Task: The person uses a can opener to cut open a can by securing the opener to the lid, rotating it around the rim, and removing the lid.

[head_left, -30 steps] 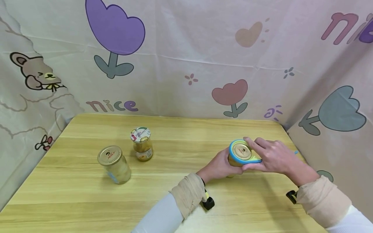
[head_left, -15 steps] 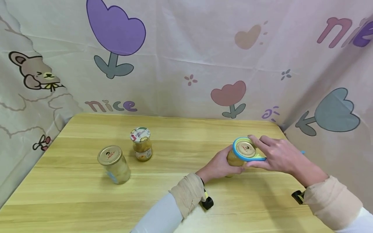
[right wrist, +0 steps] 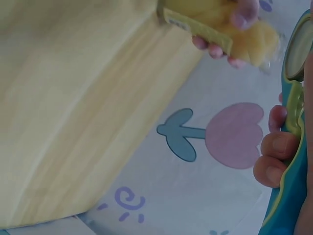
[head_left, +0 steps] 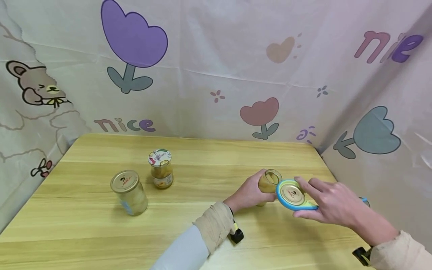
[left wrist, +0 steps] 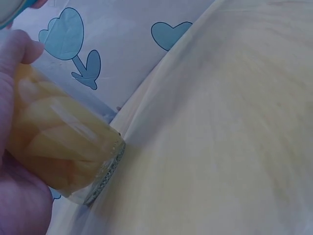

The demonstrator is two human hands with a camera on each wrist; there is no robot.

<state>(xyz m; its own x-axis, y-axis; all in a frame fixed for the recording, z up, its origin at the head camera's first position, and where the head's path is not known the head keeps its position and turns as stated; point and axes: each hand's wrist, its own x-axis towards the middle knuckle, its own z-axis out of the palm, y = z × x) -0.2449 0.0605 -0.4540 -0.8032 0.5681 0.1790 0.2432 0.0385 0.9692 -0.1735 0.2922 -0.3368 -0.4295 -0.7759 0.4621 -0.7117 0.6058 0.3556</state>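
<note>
My left hand (head_left: 249,193) grips an uncapped glass jar (head_left: 266,184) of yellow fruit pieces, its round mouth showing in the head view. Thumb and fingers wrap the jar's side; in the left wrist view the jar (left wrist: 63,137) leans, its base close to the tabletop. Just right of the jar mouth, my right hand (head_left: 334,202) holds a blue and green jar opener (head_left: 282,201) by its handle. A gold lid (head_left: 293,194) sits inside the opener's ring. The right wrist view shows fingers curled round the opener's handle (right wrist: 288,200), with the lid's edge at its top.
To the left on the wooden table (head_left: 189,232) stand two capped jars: a larger one with a gold lid (head_left: 125,181) and a smaller one with a patterned lid (head_left: 160,157). A printed cloth (head_left: 199,45) hangs behind the table and along its sides.
The jar opener has come off the jar with the gold lid in its ring, moving right and toward me. The jar's mouth is now uncovered. My left hand still grips the jar.
</note>
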